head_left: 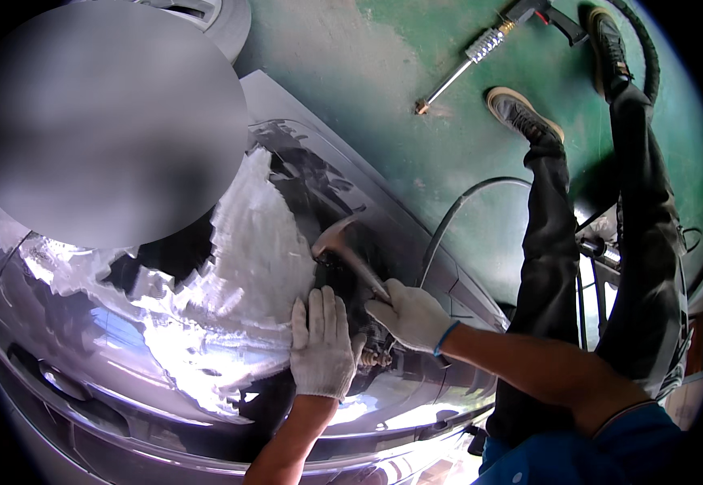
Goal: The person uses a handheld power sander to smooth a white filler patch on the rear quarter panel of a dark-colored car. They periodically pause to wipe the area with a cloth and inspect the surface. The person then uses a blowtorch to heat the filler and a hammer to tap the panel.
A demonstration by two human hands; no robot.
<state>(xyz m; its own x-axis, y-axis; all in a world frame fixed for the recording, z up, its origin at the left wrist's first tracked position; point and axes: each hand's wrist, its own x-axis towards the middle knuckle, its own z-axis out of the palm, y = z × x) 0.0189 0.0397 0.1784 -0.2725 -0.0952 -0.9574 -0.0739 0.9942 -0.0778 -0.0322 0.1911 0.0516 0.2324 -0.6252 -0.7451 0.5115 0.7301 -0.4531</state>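
Observation:
My left hand [322, 343], in a white knit glove, lies flat on the car body panel [85, 319], fingers stretched out and pointing away from me. Beneath and beside its fingertips is a large patch of ground bare metal [258, 230] with ragged edges. My gloved right hand [418, 317] is wrapped round the handle of a hammer [350, 252]. The hammer's head is over the dark area at the patch's right edge; whether it touches the panel I cannot tell. Between my hands sits a small ribbed metal piece [376, 356], partly hidden.
A gun-shaped tool with a long metal rod [458, 81] lies on the green floor [368, 65], near a shoe [523, 115]. A dark hose [465, 198] curves beside the panel. A door handle [67, 381] is at lower left. A grey blurred oval hides the upper left.

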